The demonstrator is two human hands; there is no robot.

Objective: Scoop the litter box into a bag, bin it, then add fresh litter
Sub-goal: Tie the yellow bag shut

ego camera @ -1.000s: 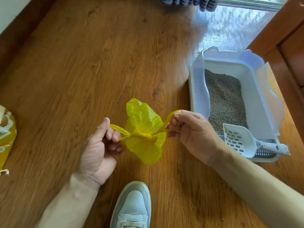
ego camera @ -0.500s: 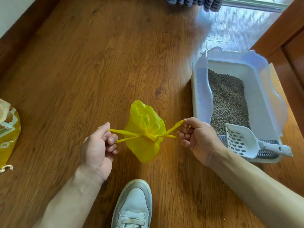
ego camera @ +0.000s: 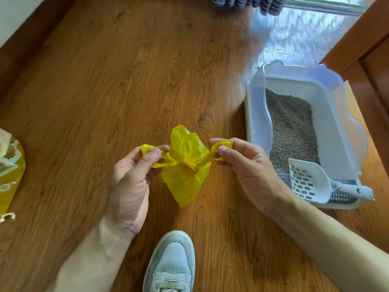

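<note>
A pale shoe (ego camera: 171,264) sits nearest, just below the grip. Above it the left hand (ego camera: 131,182) and right hand (ego camera: 250,165) each pinch a twisted handle of the yellow bag (ego camera: 185,165), which hangs between them with a knot at its middle. Half a second ago the handles were pulled out taut; now the hands have come closer together and the handles curl slack round the fingertips. To the right of the grip lies the litter box (ego camera: 252,114), a white scoop (ego camera: 309,180) resting at its near end. Far left of the grip, a yellow sack (ego camera: 10,173) shows at the frame's edge on the wood floor (ego camera: 105,81).
</note>
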